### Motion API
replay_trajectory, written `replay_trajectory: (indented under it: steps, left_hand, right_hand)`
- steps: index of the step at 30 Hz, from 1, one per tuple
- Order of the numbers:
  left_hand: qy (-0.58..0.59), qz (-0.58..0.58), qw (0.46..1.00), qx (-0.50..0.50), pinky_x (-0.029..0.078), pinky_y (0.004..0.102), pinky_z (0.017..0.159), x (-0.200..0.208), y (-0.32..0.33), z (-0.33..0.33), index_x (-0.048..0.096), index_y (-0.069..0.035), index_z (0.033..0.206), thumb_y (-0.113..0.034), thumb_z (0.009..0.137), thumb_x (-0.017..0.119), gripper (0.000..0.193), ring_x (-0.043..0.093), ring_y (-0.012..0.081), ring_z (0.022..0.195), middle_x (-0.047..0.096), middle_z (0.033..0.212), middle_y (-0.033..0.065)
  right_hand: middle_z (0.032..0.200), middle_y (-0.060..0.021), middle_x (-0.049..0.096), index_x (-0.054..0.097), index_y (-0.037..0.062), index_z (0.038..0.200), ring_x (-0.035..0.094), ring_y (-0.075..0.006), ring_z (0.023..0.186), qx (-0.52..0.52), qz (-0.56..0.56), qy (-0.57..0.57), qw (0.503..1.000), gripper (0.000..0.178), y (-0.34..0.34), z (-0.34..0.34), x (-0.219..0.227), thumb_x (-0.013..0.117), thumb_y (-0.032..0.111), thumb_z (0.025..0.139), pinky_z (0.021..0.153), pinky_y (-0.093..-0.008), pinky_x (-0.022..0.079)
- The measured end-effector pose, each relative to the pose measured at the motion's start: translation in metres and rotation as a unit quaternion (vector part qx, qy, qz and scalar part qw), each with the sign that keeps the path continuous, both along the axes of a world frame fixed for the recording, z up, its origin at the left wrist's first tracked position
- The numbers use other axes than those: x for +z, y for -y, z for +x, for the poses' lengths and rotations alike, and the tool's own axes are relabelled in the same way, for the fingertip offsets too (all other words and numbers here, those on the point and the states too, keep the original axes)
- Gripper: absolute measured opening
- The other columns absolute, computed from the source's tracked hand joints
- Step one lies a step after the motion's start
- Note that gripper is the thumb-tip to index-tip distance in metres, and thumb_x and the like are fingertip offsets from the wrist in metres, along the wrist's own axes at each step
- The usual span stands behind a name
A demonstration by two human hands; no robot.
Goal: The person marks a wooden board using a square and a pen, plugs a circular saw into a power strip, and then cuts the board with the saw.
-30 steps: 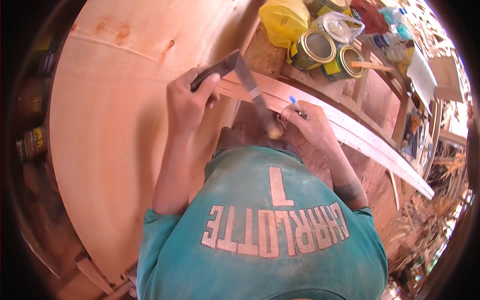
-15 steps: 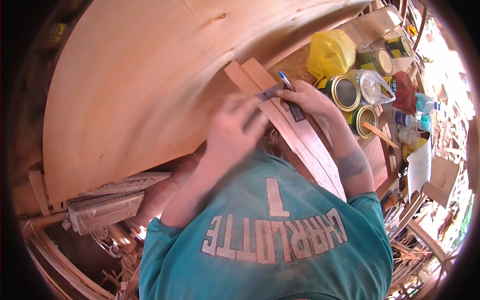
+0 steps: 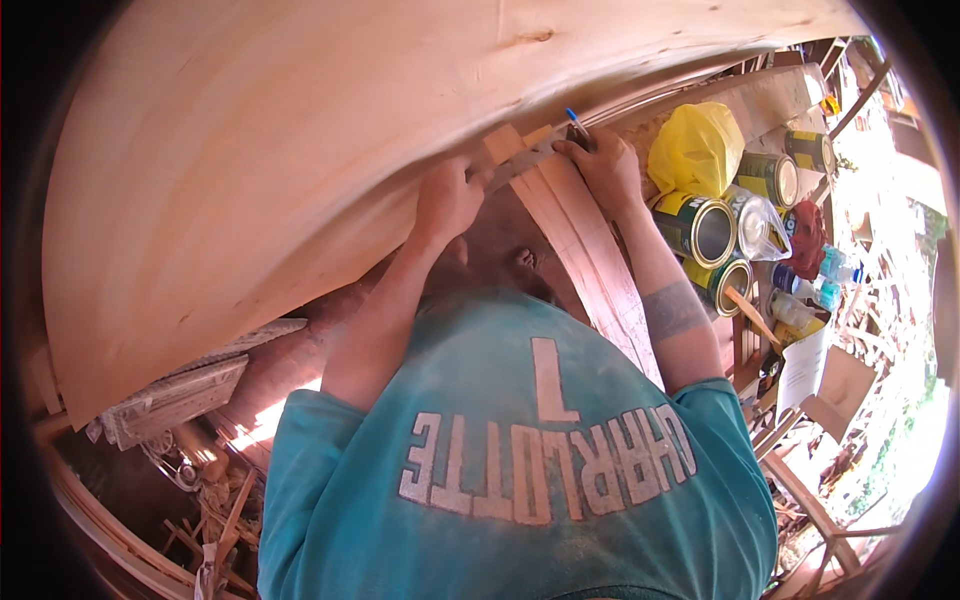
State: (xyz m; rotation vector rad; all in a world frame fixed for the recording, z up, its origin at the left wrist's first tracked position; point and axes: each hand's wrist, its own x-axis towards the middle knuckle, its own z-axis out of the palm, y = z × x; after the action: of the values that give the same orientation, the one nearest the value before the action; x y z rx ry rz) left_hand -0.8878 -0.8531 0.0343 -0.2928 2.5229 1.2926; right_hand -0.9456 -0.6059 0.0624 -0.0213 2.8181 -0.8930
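A narrow wooden board (image 3: 590,240) runs from beneath my chest toward the far side. Across its far part lies the metal blade of a try square (image 3: 522,162). My left hand (image 3: 450,203) is closed at the blade's left end, its fingers curled, past the board's left edge. On the board's right side my right hand (image 3: 608,168) grips the other end of the square. A pen (image 3: 576,121) with a blue end sticks up from the same hand. Part of the square is hidden under the fingers.
A large plywood sheet (image 3: 250,170) spans the far left. At right stand open paint tins (image 3: 712,232), a yellow plastic bag (image 3: 697,150), a clear plastic tub (image 3: 757,222) and plastic bottles (image 3: 840,266). A wooden stick (image 3: 750,313) pokes from one tin. Wood scraps (image 3: 225,520) lie lower left.
My left hand, blurred and lifted before, has come to the blade's left end. My right hand, with pen and square, has moved farther along the board. The whole view has shifted.
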Motion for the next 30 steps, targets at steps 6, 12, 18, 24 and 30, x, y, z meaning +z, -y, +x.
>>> replay_trajectory:
  steps: [6,12,18,24,30]
  left_hand:
    - [0.046,0.039,0.997,-0.055,0.056,0.0389,0.067,0.006,0.003,-0.014,0.075,0.002,0.101,-0.03,0.094,0.069,0.033,0.074,0.0238,0.068,0.075,0.078,0.0163]
    - [0.187,0.165,0.967,-0.06,0.051,0.0341,0.054,0.014,-0.001,-0.027,0.073,0.0,0.088,-0.033,0.096,0.069,0.034,0.065,0.0149,0.057,0.069,0.068,0.0072]
    - [0.223,0.175,0.954,-0.093,0.049,0.0339,0.051,0.007,0.005,-0.038,0.07,0.0,0.08,-0.033,0.096,0.071,0.036,0.064,0.0145,0.059,0.064,0.067,0.0053]
    - [0.237,0.18,0.95,-0.094,0.053,0.034,0.056,0.01,0.005,-0.04,0.07,0.001,0.081,-0.03,0.097,0.071,0.035,0.066,0.0161,0.063,0.067,0.071,0.0068]
    - [0.226,0.215,0.945,-0.098,0.055,0.0336,0.058,0.01,0.007,-0.037,0.071,0.002,0.086,-0.027,0.097,0.07,0.031,0.067,0.0165,0.062,0.068,0.074,0.0075]
  right_hand:
    - [0.095,-0.0163,0.074,0.08,0.0127,0.1,0.072,-0.0372,0.09,-0.033,-0.008,-0.073,0.997,0.025,0.009,0.015,0.001,0.073,0.034,0.088,0.079,-0.0458,0.055]
    - [0.107,-0.0153,0.073,0.078,0.0142,0.12,0.071,-0.0367,0.095,-0.017,0.036,-0.06,0.997,0.037,0.004,0.015,0.001,0.072,0.037,0.092,0.085,-0.0446,0.055]
    - [0.105,-0.0159,0.072,0.078,0.0137,0.118,0.071,-0.0376,0.096,-0.001,0.053,-0.051,0.997,0.035,0.004,0.013,0.002,0.067,0.036,0.092,0.086,-0.0464,0.055]
    - [0.101,-0.0162,0.072,0.079,0.014,0.113,0.07,-0.0385,0.094,-0.011,0.057,-0.049,0.997,0.033,0.007,0.013,0.004,0.065,0.033,0.091,0.083,-0.048,0.055]
    - [0.103,-0.0157,0.072,0.078,0.0155,0.115,0.071,-0.0379,0.093,-0.028,0.036,-0.065,0.997,0.032,0.009,0.015,0.002,0.067,0.032,0.091,0.083,-0.0466,0.056]
